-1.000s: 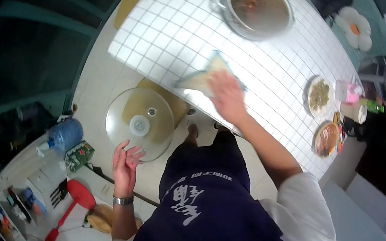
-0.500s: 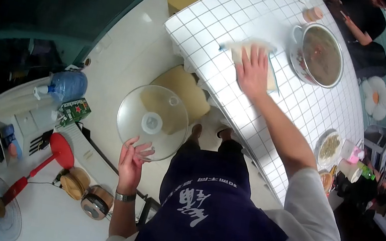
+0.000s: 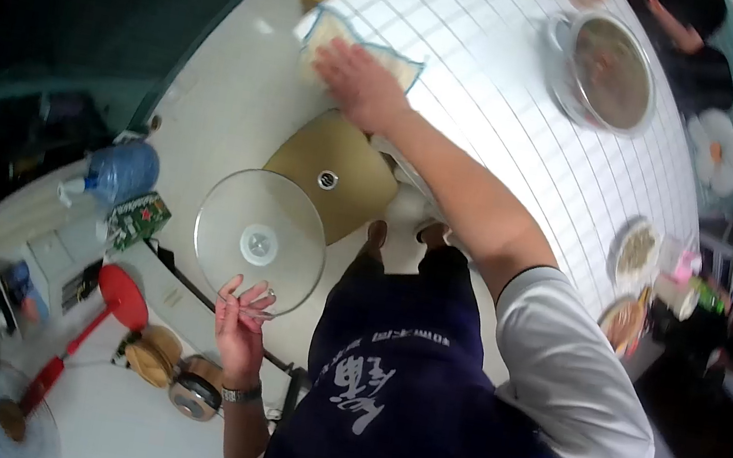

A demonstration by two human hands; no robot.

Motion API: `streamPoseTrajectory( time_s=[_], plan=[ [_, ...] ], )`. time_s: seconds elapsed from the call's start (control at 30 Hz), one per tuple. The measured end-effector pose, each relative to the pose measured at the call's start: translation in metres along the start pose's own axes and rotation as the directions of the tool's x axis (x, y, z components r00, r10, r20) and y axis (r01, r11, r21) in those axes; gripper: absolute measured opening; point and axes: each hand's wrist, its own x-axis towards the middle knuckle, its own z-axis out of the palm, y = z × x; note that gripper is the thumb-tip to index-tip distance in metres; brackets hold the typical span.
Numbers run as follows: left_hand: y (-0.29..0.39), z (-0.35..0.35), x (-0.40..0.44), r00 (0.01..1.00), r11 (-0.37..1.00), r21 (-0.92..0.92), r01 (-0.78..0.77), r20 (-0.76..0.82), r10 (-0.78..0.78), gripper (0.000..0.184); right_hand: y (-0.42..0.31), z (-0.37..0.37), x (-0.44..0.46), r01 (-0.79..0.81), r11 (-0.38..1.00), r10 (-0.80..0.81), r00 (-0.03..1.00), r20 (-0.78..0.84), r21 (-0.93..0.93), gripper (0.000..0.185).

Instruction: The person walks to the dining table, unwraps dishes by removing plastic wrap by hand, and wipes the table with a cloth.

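Observation:
My left hand (image 3: 241,329) grips the near edge of a round glass lid (image 3: 229,217), which hangs tilted over the floor beside the table. With fingers spread, my right hand (image 3: 362,86) presses on a cream cloth (image 3: 390,65) with blue edging at the left corner of the white tiled table (image 3: 494,86). Part of the cloth is covered by the palm. Farther right on the table stands a large pot (image 3: 607,71) with reddish food in liquid.
Two dishes, one of greens (image 3: 638,254) and one of reddish food (image 3: 623,324), stand at the table's right end. Yellow stools (image 3: 346,173) are beside the table. Another person's arm (image 3: 672,26) shows at top right. A red fly swatter (image 3: 123,294) lies lower left.
My right hand and the cloth have moved left to the table's corner. My left hand still holds the lid, and the camera view has shifted.

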Motion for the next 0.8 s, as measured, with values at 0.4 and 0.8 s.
streamPoseTrajectory(
  time_s=[0.4,0.8],
  plan=[
    [0.040,0.093,0.068,0.945,0.955,0.297,-0.001,0.313,-0.097,0.045,-0.087,-0.092,-0.285,-0.636,0.752,0.638,0.768,0.048,0.172,0.051],
    [0.097,0.148,0.062,0.725,0.871,0.489,-0.045,0.616,-0.308,0.047,-0.220,-0.164,-0.469,-0.995,0.084,0.942,0.060,-0.331,0.059,0.047]
  ],
)
